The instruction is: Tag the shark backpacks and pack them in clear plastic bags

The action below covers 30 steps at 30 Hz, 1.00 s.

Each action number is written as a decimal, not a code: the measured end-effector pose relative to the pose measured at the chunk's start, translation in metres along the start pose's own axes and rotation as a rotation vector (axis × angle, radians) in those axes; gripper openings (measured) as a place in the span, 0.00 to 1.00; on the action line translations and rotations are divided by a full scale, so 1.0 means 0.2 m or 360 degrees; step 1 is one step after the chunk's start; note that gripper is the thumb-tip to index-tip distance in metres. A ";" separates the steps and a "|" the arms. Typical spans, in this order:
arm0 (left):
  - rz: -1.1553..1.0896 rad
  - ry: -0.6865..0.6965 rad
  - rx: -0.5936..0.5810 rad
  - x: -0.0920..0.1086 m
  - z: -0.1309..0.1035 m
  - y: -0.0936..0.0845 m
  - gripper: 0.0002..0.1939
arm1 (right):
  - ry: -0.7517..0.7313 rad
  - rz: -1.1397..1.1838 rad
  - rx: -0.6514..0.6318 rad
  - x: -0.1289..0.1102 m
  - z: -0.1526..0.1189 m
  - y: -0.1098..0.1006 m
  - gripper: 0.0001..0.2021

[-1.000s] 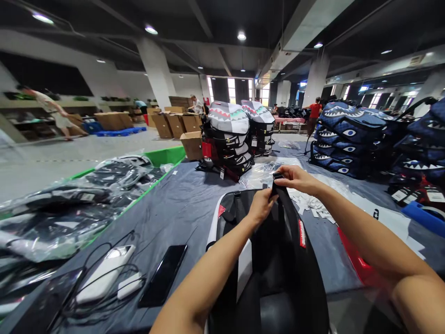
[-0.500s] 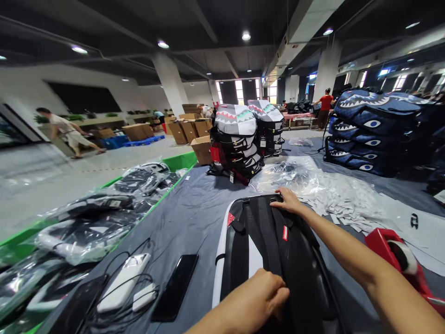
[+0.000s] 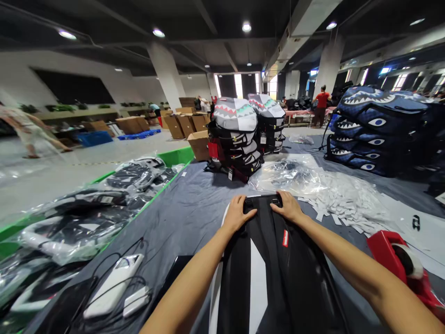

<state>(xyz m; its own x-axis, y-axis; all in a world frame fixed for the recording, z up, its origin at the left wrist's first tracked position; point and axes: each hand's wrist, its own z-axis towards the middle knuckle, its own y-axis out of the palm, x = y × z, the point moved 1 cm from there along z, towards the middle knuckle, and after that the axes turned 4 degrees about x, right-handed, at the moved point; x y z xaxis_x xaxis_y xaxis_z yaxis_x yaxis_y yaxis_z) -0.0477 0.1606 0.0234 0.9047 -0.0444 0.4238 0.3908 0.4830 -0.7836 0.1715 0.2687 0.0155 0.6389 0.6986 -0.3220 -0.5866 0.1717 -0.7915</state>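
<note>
A black backpack [image 3: 299, 273] with white side trim and a red label lies on the grey-covered table, straps facing up. My left hand [image 3: 238, 214] is closed around its far left corner, thumb on the strap side and fingers over the edge. At the far right corner my right hand [image 3: 288, 207] grips the same backpack in a similar way. Both hands hold it near the strap buckles. Fingertips beyond the far edge are hidden. My left forearm covers part of a black phone [image 3: 174, 273].
Bagged backpacks fill a green-edged bin [image 3: 174, 157] at left. A white power bank [image 3: 113, 287] with cables lies near left. Stacked grey backpacks [image 3: 232, 120], clear plastic bags [image 3: 292, 176], white tags [image 3: 351, 199], blue backpacks [image 3: 378, 104] and a red tape dispenser [image 3: 385, 250] surround the work.
My left hand has moved from the backpack's middle to its far left corner and gripped it. My right hand stays at the far right corner. At left, a person has walked further left.
</note>
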 end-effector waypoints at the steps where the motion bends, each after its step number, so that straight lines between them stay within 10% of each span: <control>1: 0.0006 0.0024 0.0060 0.01 -0.03 0.00 0.27 | -0.0053 0.0024 0.0030 0.00 -0.01 0.00 0.27; 7: 0.0181 0.0085 0.0312 0.06 -0.28 0.00 0.25 | -0.0294 0.0088 0.0054 -0.02 -0.13 -0.01 0.21; 13: 0.0290 0.0186 0.0035 0.04 -0.45 -0.02 0.22 | -0.0419 0.0025 -0.0131 -0.05 -0.30 -0.07 0.21; 22: 0.0320 -0.0199 -0.0497 -0.09 -0.13 0.20 0.21 | -0.0115 -0.0164 -0.0768 0.03 -0.09 0.05 0.21; 30: 0.0307 -0.0057 -0.0542 0.26 -0.14 0.15 0.42 | 0.0093 -0.0217 -0.0730 -0.09 0.02 -0.07 0.16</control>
<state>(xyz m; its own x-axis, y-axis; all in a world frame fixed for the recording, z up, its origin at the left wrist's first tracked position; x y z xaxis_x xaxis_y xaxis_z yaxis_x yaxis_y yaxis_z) 0.0163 0.1472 0.0099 0.9628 0.0520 0.2650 0.2538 0.1617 -0.9537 0.1659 0.2571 0.0351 0.7294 0.6484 -0.2179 -0.2241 -0.0745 -0.9717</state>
